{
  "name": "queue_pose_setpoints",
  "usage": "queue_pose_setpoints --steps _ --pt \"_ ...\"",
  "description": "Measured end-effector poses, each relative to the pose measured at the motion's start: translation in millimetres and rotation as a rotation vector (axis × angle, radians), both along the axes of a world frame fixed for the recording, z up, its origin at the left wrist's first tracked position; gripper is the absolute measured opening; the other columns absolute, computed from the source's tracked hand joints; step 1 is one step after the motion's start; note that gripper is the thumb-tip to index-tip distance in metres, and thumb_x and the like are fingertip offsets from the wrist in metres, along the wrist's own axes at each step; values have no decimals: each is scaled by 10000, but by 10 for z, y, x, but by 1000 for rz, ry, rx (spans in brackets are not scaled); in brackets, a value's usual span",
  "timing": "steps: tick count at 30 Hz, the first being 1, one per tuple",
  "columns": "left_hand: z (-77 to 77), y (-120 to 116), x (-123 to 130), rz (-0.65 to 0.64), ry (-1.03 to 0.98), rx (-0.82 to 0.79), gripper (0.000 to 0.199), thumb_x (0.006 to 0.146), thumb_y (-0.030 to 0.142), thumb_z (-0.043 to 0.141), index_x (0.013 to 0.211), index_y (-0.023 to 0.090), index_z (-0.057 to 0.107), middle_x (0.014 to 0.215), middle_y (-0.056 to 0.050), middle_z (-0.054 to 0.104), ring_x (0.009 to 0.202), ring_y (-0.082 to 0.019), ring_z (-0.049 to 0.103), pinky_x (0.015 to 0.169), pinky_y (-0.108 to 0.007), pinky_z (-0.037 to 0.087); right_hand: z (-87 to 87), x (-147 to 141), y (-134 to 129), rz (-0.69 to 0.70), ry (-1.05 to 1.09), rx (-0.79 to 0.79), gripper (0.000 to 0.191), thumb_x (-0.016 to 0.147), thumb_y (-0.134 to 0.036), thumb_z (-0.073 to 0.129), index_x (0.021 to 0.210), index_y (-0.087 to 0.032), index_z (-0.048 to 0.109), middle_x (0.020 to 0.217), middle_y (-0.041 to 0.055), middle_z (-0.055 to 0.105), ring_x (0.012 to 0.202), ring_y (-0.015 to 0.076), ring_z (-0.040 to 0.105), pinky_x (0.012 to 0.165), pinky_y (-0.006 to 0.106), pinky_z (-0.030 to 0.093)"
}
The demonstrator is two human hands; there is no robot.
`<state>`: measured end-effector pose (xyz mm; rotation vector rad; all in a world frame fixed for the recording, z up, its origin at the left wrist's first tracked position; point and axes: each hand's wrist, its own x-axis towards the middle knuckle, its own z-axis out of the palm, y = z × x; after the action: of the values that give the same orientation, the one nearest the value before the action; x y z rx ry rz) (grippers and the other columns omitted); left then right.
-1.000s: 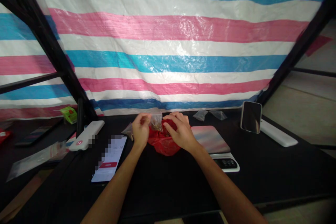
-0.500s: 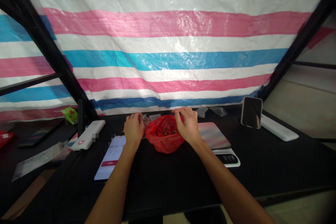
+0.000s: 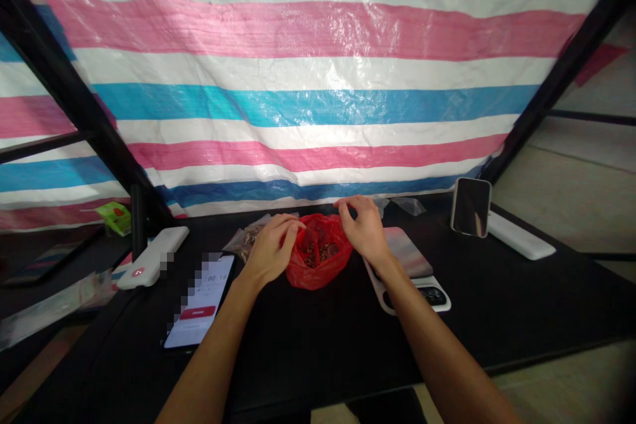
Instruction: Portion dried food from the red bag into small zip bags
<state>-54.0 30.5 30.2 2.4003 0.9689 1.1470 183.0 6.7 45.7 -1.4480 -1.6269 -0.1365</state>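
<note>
A red plastic bag (image 3: 318, 264) sits open on the black table (image 3: 318, 338), with brown pieces (image 3: 315, 252) visible inside. My left hand (image 3: 271, 253) is curled against its left side, fingertips over the rim. Just behind that hand lies a clear plastic bag (image 3: 247, 240) holding similar brown pieces, partly hidden by my hand. My right hand (image 3: 362, 228) is at the bag's upper right, fingers spread and reaching toward the far edge of the table. It holds nothing.
To the left lie a phone showing a timer (image 3: 199, 301) and a white power bank (image 3: 154, 257). To the right are a pink-toned tablet (image 3: 405, 252), a white-cased phone (image 3: 427, 296), and a propped phone (image 3: 471, 207). A striped tarp (image 3: 318, 79) hangs behind.
My left hand has moved right onto the red bag, uncovering the clear bag and timer phone. My right hand has shifted up and right. The view has tilted slightly down.
</note>
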Motion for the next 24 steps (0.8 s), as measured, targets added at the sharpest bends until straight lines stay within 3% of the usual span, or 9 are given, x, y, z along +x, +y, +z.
queue_pose_setpoints --steps 3,6,10,14,17,20,22,24 --pt "4 -56 53 -39 137 -27 324 1042 289 443 861 194 694 989 -73 710 999 -227 651 952 -378 491 137 212 89 -76 -101 -136 313 1022 -319 483 1004 -214 777 1035 74 775 1009 247 680 959 368 465" --pt "-11 -52 44 -69 161 -69 342 1039 279 442 796 185 664 938 -68 696 920 -211 654 899 -366 497 218 522 253 -247 -356 -467 354 1014 -341 484 1247 -228 724 1219 101 745 1146 287 663 1002 393 464" --pt "-6 -43 15 -116 152 -104 446 1070 322 387 724 188 632 916 -59 711 871 -192 665 856 -352 498 150 851 423 -247 -436 -671 433 891 -286 678 1292 -127 711 1296 217 707 1202 372 658 997 438 485" --pt "30 -82 34 -98 134 -1 390 1059 318 431 785 196 681 987 -56 745 966 -217 682 951 -391 476 27 912 449 -239 -462 -779 393 871 -237 682 1253 -158 730 1295 185 725 1173 356 693 931 413 529" --pt "62 -121 57 -98 -43 15 320 1066 293 419 946 201 701 1064 -66 738 1045 -210 680 986 -378 486 20 869 417 -251 -454 -775 361 896 -199 617 1237 -178 734 1278 174 734 1159 346 705 903 406 538" --pt "73 -141 84 -82 -136 16 267 1063 277 435 1043 205 691 1092 -71 724 1079 -200 674 993 -354 507 124 767 337 -275 -417 -718 375 952 -180 510 1265 -194 716 1233 168 748 1130 340 718 892 412 537" --pt "57 -146 119 -22 -155 46 226 1049 269 472 1118 215 680 1147 -74 713 1116 -201 668 1015 -356 511 223 625 246 -289 -356 -598 398 1001 -212 449 1338 -198 660 1185 159 760 1094 328 728 883 408 537" --pt "21 -151 170 47 -153 68 274 1020 278 536 1275 236 629 1288 -83 677 1214 -216 641 1076 -380 499 294 403 130 -213 -199 -310 357 1007 -246 488 1325 -215 647 1117 121 776 1009 300 744 853 381 545"
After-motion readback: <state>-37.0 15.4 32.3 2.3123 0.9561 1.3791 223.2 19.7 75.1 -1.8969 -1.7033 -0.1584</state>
